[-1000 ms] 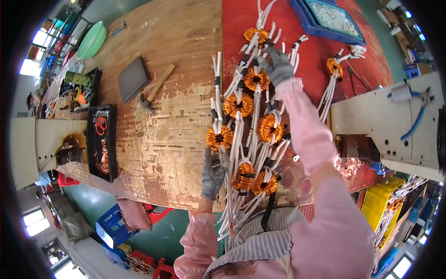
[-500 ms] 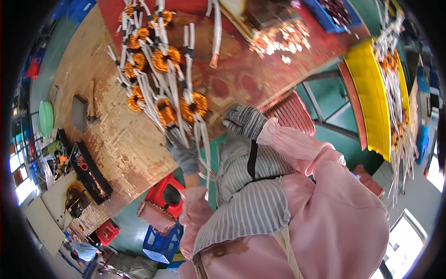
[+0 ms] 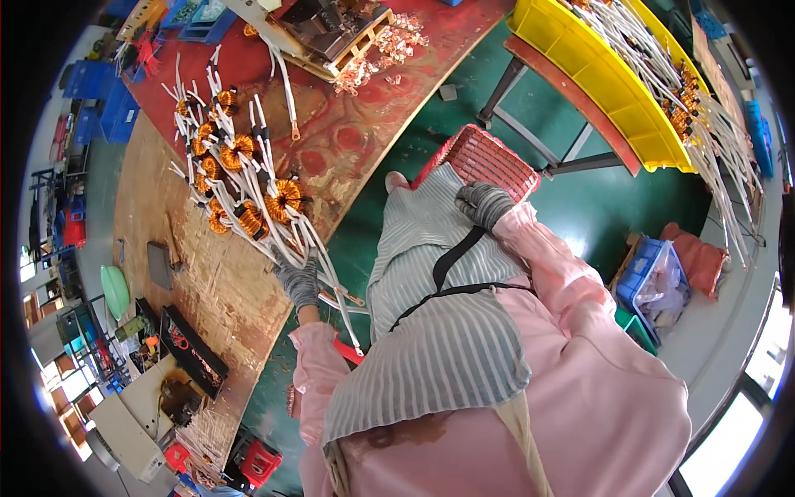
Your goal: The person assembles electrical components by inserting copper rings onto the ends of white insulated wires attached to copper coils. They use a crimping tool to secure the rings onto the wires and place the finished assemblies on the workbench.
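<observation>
My left hand (image 3: pixel 296 277), in a grey knitted glove, is closed around the white cable leads (image 3: pixel 291 244) of a bunch of copper-wound ring coils. The leads run through it, and their ends with copper lugs hang past the table's edge. An orange coil (image 3: pixel 283 200) lies just beyond the hand, with several more coils spread behind it on the wooden table. My right hand (image 3: pixel 483 203), gloved in grey too, is curled closed above my striped apron (image 3: pixel 439 356), with nothing visible in it. A red woven-seat stool (image 3: pixel 489 159) stands behind it.
The worktable (image 3: pixel 224 306) fills the left. A single white cable (image 3: pixel 287 95), copper lugs (image 3: pixel 397 41) and a metal fixture (image 3: pixel 331 33) sit at its far end. A yellow bin (image 3: pixel 596 79) of coils stands at right on a stand. A blue crate (image 3: pixel 654 282) is lower right.
The view has swung right, showing more of the floor, stool and yellow bin. The left hand still grips the leads, and the coil bunch appears further left. The right hand stays curled above the apron.
</observation>
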Motion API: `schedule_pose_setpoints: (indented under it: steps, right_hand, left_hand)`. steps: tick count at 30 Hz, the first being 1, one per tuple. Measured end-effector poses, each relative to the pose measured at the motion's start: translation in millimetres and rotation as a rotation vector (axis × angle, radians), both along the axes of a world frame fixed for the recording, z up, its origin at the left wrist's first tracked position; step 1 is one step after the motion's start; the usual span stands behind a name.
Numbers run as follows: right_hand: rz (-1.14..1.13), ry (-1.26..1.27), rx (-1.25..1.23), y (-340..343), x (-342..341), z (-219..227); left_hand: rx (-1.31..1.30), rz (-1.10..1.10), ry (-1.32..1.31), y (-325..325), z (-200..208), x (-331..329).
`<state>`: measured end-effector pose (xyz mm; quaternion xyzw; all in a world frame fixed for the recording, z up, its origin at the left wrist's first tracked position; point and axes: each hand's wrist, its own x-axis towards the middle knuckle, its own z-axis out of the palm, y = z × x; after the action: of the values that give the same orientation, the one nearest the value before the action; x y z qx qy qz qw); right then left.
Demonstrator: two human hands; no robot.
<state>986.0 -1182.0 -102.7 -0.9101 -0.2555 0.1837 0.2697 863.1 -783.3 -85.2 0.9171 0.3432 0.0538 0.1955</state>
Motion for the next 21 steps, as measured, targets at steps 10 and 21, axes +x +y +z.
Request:
schedule_pose_setpoints:
  steps: [10, 21]
  right_hand:
    - [0.103, -0.095, -0.035, 45.3, 104.3, 11.2]
    - [0.019, -0.214, -0.163, 53.0, 297.8, 1.1]
  left_hand:
    - [0.068, 0.125, -0.009, -1.9, -22.2, -9.1]
    - [0.305, 0.201, -0.055, -4.5, -52.1, -16.2]
